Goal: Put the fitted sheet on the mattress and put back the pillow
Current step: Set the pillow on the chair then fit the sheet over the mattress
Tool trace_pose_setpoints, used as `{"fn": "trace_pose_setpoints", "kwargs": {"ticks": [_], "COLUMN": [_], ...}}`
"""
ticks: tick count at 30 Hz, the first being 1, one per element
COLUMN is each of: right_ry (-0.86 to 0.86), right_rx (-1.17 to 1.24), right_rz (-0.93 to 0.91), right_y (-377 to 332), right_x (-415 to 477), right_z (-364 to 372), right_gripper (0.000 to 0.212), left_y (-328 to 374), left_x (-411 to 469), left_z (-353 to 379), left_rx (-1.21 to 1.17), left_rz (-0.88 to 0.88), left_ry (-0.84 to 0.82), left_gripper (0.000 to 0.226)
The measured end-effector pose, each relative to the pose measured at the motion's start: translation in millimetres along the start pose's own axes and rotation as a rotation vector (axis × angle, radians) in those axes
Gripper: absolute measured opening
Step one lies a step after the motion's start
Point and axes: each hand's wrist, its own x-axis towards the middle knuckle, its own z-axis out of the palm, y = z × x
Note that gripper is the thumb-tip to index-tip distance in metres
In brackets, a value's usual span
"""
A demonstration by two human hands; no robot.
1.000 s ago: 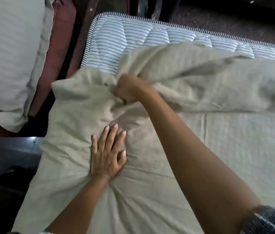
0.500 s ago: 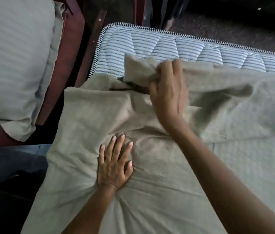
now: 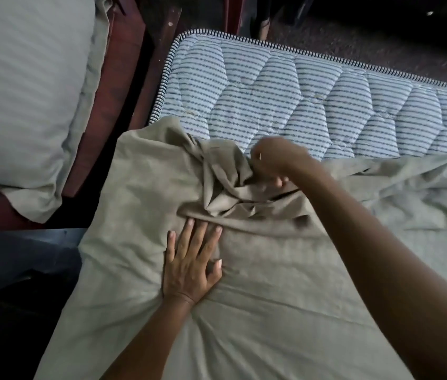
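A grey-green fitted sheet (image 3: 271, 283) covers the near part of the blue-and-white striped mattress (image 3: 285, 94), whose far part lies bare. My left hand (image 3: 192, 264) presses flat on the sheet with its fingers spread. My right hand (image 3: 277, 163), blurred, is closed on a bunched fold of the sheet near its far edge. The pale striped pillow (image 3: 22, 86) rests off the mattress at the upper left.
A dark red wooden frame (image 3: 123, 67) runs between the pillow and the mattress. A dark surface (image 3: 16, 256) sits at the left below the pillow. Dark floor (image 3: 381, 37) lies beyond the mattress's far edge.
My right hand let the raised sheet flap drop toward me and now grips bunched cloth lower down. More striped mattress shows. My left hand stays flat on the sheet.
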Motion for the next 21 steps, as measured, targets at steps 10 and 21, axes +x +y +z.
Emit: {"fn": "trace_pose_setpoints", "kwargs": {"ticks": [10, 21], "right_ry": [0.717, 0.107], "right_rx": [0.297, 0.017], "right_rz": [0.099, 0.009], "right_y": [-40, -30], "right_x": [79, 95], "right_z": [-56, -114], "right_gripper": [0.028, 0.071], "left_y": [-1, 0], "left_x": [0, 1], "left_z": [0, -7], "left_rx": [-0.019, -0.036], "left_rz": [0.004, -0.008], "left_ry": [-0.045, -0.077], "left_gripper": [0.078, 0.079]}}
